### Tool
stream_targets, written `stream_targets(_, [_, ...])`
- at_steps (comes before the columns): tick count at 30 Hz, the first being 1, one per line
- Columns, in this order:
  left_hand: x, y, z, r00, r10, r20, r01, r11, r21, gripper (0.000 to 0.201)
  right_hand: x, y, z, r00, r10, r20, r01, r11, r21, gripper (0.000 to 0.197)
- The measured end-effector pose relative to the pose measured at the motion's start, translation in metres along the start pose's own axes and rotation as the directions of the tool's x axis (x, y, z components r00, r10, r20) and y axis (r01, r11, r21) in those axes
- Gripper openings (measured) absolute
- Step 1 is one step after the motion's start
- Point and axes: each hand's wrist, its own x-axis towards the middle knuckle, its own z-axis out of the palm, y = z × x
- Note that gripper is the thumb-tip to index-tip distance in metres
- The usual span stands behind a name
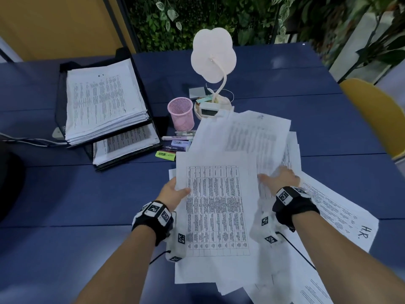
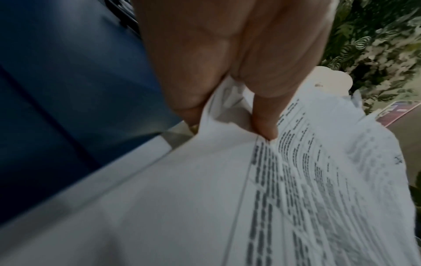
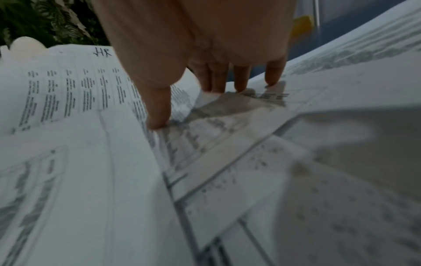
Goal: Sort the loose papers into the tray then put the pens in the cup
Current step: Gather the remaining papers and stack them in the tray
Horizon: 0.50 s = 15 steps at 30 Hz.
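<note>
The dark blue table (image 1: pixel 65 194) carries a black two-tier mesh tray (image 1: pixel 60 99) stacked with papers at ten o'clock. Only the head view shows the pink mesh cup (image 1: pixel 180 113) at twelve o'clock, highlighter pens (image 1: pixel 175 142) just before it. Loose printed white papers (image 1: pixel 241 172) spread below both hands. The left hand (image 1: pixel 173 191) pinches a table-printed sheet (image 2: pixel 227 198), thumb on top. The right hand (image 1: pixel 280 178) presses spread fingers (image 3: pixel 273 75) onto the pile.

We see thin matt white paper with grey print in the loose papers (image 1: pixel 217 205), creasing softly at their edges; the cup (image 1: pixel 180 113) is pink wire mesh; the tray (image 1: pixel 122 159) is black mesh; the table (image 1: pixel 76 194) is smooth matt blue board; the highlighters (image 1: pixel 166 155) at the papers' left edge look like glossy plastic.
</note>
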Motion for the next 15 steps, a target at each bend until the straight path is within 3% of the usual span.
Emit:
stream_targets(2, [0.003, -0.003, 0.001, 0.999, -0.05, 0.01, 0.05, 0.999, 0.014, 0.064, -0.008, -0.007, 0.001, 0.993, -0.078, 0.093, 0.079, 0.997, -0.002, 0.059])
stream_targets(7, [0.0, 0.009, 0.013, 0.992, -0.123, 0.041, 0.113, 0.974, 0.194, 0.085, -0.018, -0.017, 0.01, 0.954, -0.217, 0.208, 0.214, 0.976, 0.035, 0.049])
stream_targets(11, [-0.001, 0.018, 0.016, 0.997, -0.068, 0.034, 0.052, 0.937, 0.344, 0.05, -0.026, -0.022, 0.014, 0.947, -0.249, 0.201, 0.229, 0.966, 0.117, 0.042])
stream_targets(15, [-0.005, 0.011, 0.006, 0.999, -0.035, -0.014, 0.038, 0.973, 0.229, 0.036, -0.03, -0.027, 0.015, 0.961, -0.246, 0.123, 0.219, 0.955, 0.202, 0.042])
